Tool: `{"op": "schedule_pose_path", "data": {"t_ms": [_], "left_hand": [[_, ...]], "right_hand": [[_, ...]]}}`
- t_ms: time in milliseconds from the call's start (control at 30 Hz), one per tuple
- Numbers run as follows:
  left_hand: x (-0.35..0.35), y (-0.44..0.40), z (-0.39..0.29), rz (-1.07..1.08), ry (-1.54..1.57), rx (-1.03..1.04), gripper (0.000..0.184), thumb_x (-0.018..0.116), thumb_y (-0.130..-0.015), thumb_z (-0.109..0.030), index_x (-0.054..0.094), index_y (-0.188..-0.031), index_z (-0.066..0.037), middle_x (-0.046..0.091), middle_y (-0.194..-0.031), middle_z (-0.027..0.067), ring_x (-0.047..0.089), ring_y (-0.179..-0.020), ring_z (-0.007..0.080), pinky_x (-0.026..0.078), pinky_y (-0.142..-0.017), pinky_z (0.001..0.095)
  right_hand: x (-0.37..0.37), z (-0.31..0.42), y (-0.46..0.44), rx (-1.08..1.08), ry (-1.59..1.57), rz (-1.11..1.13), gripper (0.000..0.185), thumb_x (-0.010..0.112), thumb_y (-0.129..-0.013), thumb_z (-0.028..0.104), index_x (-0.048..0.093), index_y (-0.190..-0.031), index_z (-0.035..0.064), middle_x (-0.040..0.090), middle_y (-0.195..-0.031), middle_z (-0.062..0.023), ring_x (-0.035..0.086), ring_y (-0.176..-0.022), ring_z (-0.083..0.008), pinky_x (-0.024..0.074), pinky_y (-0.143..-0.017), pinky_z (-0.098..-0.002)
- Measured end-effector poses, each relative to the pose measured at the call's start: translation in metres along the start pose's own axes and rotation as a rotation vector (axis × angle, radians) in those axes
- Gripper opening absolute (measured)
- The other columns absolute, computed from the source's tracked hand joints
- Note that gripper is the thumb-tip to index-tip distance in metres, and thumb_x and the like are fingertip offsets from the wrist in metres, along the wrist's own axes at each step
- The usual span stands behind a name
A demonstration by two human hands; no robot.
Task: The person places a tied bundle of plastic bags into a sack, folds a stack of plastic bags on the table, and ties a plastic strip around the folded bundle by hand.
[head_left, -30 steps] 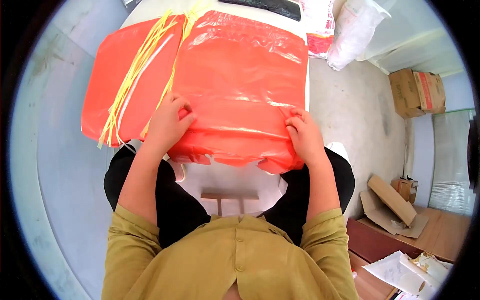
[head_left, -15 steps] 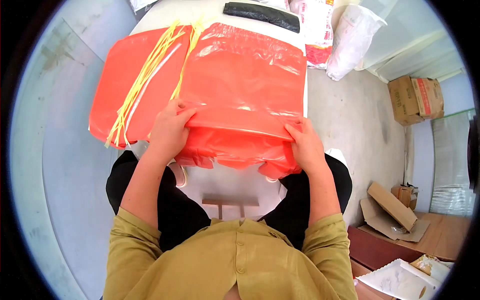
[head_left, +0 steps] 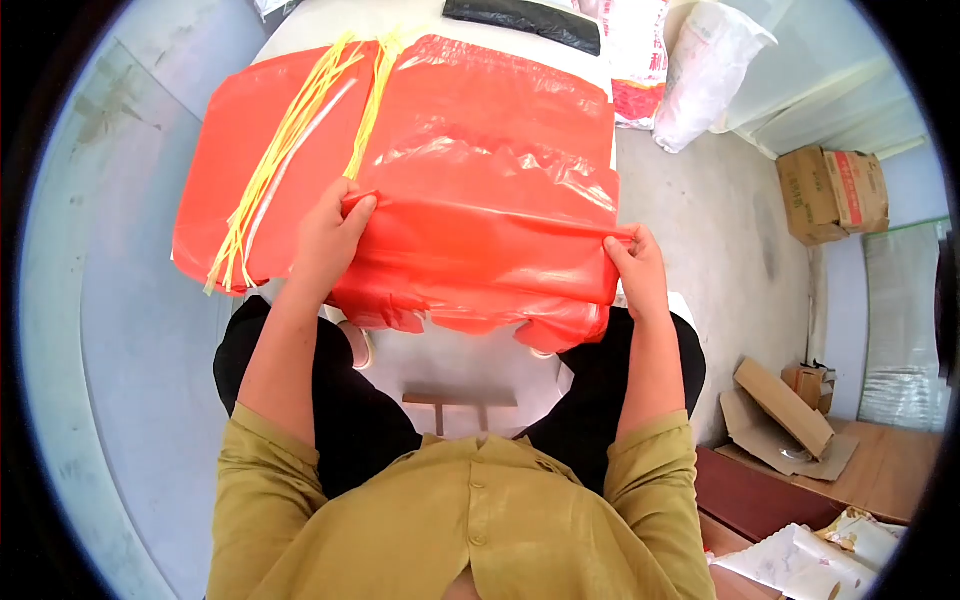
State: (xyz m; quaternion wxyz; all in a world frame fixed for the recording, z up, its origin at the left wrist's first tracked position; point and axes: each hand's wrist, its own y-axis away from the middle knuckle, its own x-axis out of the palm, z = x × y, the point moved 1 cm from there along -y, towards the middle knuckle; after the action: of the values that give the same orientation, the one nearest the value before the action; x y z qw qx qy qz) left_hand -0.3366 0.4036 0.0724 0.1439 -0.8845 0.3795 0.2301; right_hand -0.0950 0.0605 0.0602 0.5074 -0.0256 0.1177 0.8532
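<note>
A glossy red plastic bag (head_left: 480, 250) lies over the near part of the table, its ragged near edge hanging toward my lap. My left hand (head_left: 332, 235) pinches its left side between thumb and fingers. At the right side, my right hand (head_left: 640, 265) grips the plastic the same way. A fold of the bag is stretched between both hands. More red plastic (head_left: 235, 140) lies flat to the left. Across it run a bundle of yellow strips (head_left: 285, 145) and one white strip (head_left: 300, 145). A second yellow bunch (head_left: 372, 110) reaches down near my left hand.
At the table's far side rests a black plastic roll (head_left: 525, 23). Beyond it stand a printed white sack (head_left: 637, 60) and a whitish wrapped bundle (head_left: 708, 75). A cardboard box (head_left: 810, 195) is at the right wall. Opened cardboard (head_left: 785, 415) lies on a brown surface (head_left: 880, 465) at lower right.
Both hands have moved slightly away from my body, and the right one has shifted outward. The held fold of red plastic has been drawn farther up and pulled tauter.
</note>
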Motion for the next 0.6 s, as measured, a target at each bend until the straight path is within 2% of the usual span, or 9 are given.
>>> {"op": "schedule_pose_path", "data": {"t_ms": [67, 133, 233, 267, 367, 433, 467, 533, 600], "left_hand": [[0.009, -0.004, 0.003, -0.055, -0.02, 0.006, 0.017, 0.064, -0.1, -0.013, 0.061, -0.113, -0.002, 0.063, -0.096, 0.0022, 0.058, -0.089, 0.0123, 0.049, -0.081, 0.0292], [0.014, -0.008, -0.002, -0.083, -0.04, -0.01, 0.02, 0.063, -0.099, -0.009, 0.061, -0.118, -0.003, 0.065, -0.105, 0.0025, 0.059, -0.093, 0.0135, 0.05, -0.083, 0.0304], [0.03, -0.022, 0.026, -0.079, 0.187, 0.092, 0.028, 0.064, -0.096, -0.004, 0.062, -0.125, -0.004, 0.067, -0.116, 0.0026, 0.06, -0.098, 0.0135, 0.05, -0.088, 0.0304], [0.028, -0.026, 0.034, -0.038, 0.162, 0.064, 0.029, 0.064, -0.096, -0.003, 0.063, -0.125, -0.005, 0.067, -0.116, 0.0024, 0.06, -0.099, 0.0133, 0.049, -0.089, 0.0303], [0.026, -0.033, 0.041, 0.045, 0.08, -0.02, 0.03, 0.064, -0.095, -0.001, 0.066, -0.125, -0.005, 0.068, -0.116, 0.0029, 0.06, -0.101, 0.013, 0.049, -0.091, 0.0301], [0.027, -0.033, 0.033, 0.045, 0.021, -0.079, 0.029, 0.064, -0.095, -0.002, 0.068, -0.124, -0.004, 0.068, -0.114, 0.0044, 0.06, -0.101, 0.0134, 0.049, -0.091, 0.03], [0.028, -0.033, 0.034, 0.022, -0.037, -0.019, 0.028, 0.064, -0.096, -0.002, 0.069, -0.123, -0.003, 0.068, -0.114, 0.0053, 0.061, -0.101, 0.0141, 0.049, -0.091, 0.0301], [0.028, -0.033, 0.035, -0.024, -0.149, 0.103, 0.026, 0.064, -0.096, -0.004, 0.07, -0.122, -0.002, 0.068, -0.112, 0.007, 0.062, -0.101, 0.0155, 0.049, -0.09, 0.0303], [0.026, -0.03, 0.026, -0.031, -0.209, 0.069, 0.027, 0.063, -0.097, -0.005, 0.069, -0.123, -0.002, 0.067, -0.113, 0.009, 0.062, -0.1, 0.018, 0.05, -0.091, 0.0312]], "right_hand": [[0.01, -0.01, -0.006, 0.001, -0.055, -0.082, 0.024, 0.067, -0.097, 0.006, 0.056, -0.118, 0.0025, 0.069, -0.091, -0.0045, 0.062, -0.079, -0.0085, 0.0477, -0.066, -0.0246], [0.012, -0.017, -0.009, 0.012, -0.003, -0.137, 0.024, 0.065, -0.099, 0.005, 0.054, -0.12, 0.0045, 0.068, -0.092, -0.0057, 0.063, -0.083, -0.0093, 0.0509, -0.072, -0.0258], [0.015, -0.025, -0.011, -0.008, 0.058, -0.221, 0.02, 0.063, -0.1, 0.005, 0.055, -0.118, 0.0056, 0.066, -0.091, -0.0043, 0.062, -0.085, -0.009, 0.0514, -0.075, -0.0259], [0.016, -0.028, -0.012, -0.019, 0.075, -0.249, 0.017, 0.063, -0.1, 0.006, 0.056, -0.116, 0.0057, 0.066, -0.09, -0.0033, 0.062, -0.085, -0.0086, 0.0509, -0.075, -0.0256], [0.009, -0.047, -0.017, -0.118, 0.135, -0.147, 0.016, 0.061, -0.102, 0.008, 0.061, -0.117, 0.0033, 0.064, -0.087, 0.0001, 0.061, -0.086, -0.0095, 0.0506, -0.08, -0.025], [0.009, -0.05, -0.018, -0.197, 0.288, -0.103, 0.022, 0.063, -0.1, 0.012, 0.065, -0.12, 0.0022, 0.067, -0.098, -0.0094, 0.066, -0.092, -0.0184, 0.052, -0.084, -0.0319], [0.008, -0.05, -0.018, -0.237, 0.365, -0.082, 0.026, 0.064, -0.1, 0.015, 0.066, -0.122, 0.0016, 0.069, -0.103, -0.0142, 0.068, -0.095, -0.0229, 0.0527, -0.086, -0.0354], [0.008, -0.033, -0.009, -0.224, 0.543, 0.002, 0.037, 0.065, -0.099, 0.019, 0.062, -0.134, 0.0052, 0.062, -0.122, -0.0212, 0.062, -0.114, -0.0318, 0.0486, -0.099, -0.0397], [0.009, -0.013, 0.003, -0.246, 0.714, 0.011, 0.046, 0.066, -0.098, 0.022, 0.06, -0.141, 0.0083, 0.055, -0.138, -0.0251, 0.054, -0.128, -0.0382, 0.0439, -0.108, -0.0428]]}}
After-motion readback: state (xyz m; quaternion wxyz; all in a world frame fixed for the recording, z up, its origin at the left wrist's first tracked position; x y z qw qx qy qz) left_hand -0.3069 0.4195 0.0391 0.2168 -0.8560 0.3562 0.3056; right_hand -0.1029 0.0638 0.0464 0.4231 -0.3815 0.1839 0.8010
